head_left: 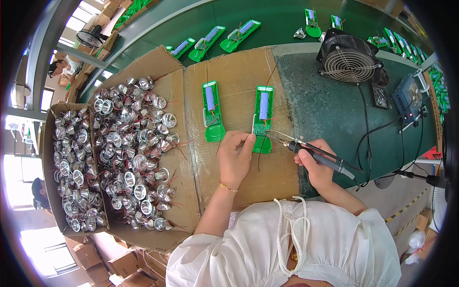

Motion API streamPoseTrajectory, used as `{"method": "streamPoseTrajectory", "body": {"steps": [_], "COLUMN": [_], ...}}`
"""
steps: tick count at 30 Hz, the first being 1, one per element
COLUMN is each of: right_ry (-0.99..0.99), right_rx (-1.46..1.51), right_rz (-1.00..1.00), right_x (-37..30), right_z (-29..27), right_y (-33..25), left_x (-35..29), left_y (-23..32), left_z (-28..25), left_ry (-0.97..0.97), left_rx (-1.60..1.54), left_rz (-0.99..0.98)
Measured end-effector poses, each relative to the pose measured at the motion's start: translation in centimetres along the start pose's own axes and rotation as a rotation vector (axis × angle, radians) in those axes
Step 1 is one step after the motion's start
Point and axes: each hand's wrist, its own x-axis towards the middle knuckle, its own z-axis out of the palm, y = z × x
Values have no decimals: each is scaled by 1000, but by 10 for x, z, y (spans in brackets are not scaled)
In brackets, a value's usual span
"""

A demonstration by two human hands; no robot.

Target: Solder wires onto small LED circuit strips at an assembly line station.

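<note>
My right hand [318, 165] is wrapped round a soldering iron [325, 160] with a thin bent tube along it. Its tip reaches the small circuit board [260, 130] in a green plastic housing [263, 146]. A blue cylindrical battery [264, 106] lies in that housing above the board, with short red and black wires. My left hand [236, 160] is closed at the housing's left edge, thumb and finger pinched against it; whether a wire is between them is hidden. A second green housing [215, 131] with a battery lies to the left.
Cardboard [239, 67] covers the bench under the housings. At left, cardboard boxes [103, 191] hold many silver reflector cups [139, 162]. A black fan [348, 60] and a blue soldering station [407, 103] with cables stand at right. More green housings [206, 44] line the far side.
</note>
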Motion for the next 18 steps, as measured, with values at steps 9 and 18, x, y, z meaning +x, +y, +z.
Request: {"method": "streamPoseTrajectory", "body": {"steps": [9,18], "right_ry": [16,31], "right_rx": [-27,-61], "right_rz": [9,-12], "right_x": [1,-2], "right_z": [3,3], "right_y": [3,3], "left_x": [11,13], "left_y": [5,2], "left_z": [-3,-3], "left_ry": [-182,-188], "left_rx": [289,274], "left_rz": [81,71]}}
